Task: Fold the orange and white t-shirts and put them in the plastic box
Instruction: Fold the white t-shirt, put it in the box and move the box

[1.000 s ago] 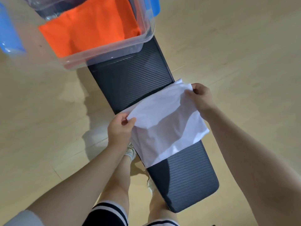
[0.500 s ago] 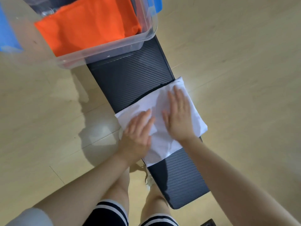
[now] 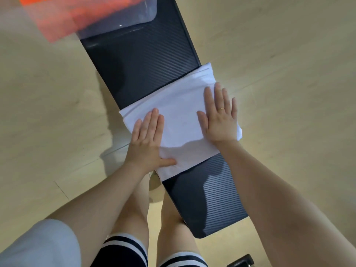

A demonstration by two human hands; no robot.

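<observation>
Seen from the head camera, a person stands over a long dark bench (image 3: 142, 60) with a ribbed surface, which runs at a slant across a pale wooden floor (image 3: 289, 45). A folded white t-shirt (image 3: 181, 116) lies across the middle of the bench, its ends overhanging both long edges.

Both hands lie flat on the cloth with fingers straight and pointing away from the body. The left hand (image 3: 148, 141) presses the left part of the white t-shirt, fingers close together and the thumb stretched out sideways along the near fold. The right hand (image 3: 219, 120) presses the right part, fingers slightly spread, with a thin gold ring (image 3: 222, 108) on one finger. The two hands are apart, with a bare strip of white cloth between them. Neither hand pinches or grips anything.

At the far end of the bench, at the top left of the view, stands a clear plastic box (image 3: 142, 14), blurred and partly cut off by the picture's edge. An orange t-shirt (image 3: 63, 18) shows inside it through the clear wall.

In the foreground are the person's bare forearms, a light sleeve (image 3: 38, 245) on the left arm, and dark shorts (image 3: 123, 253) with white stripes at the hems. A shoe (image 3: 154, 182) shows beside the bench below the left hand.
</observation>
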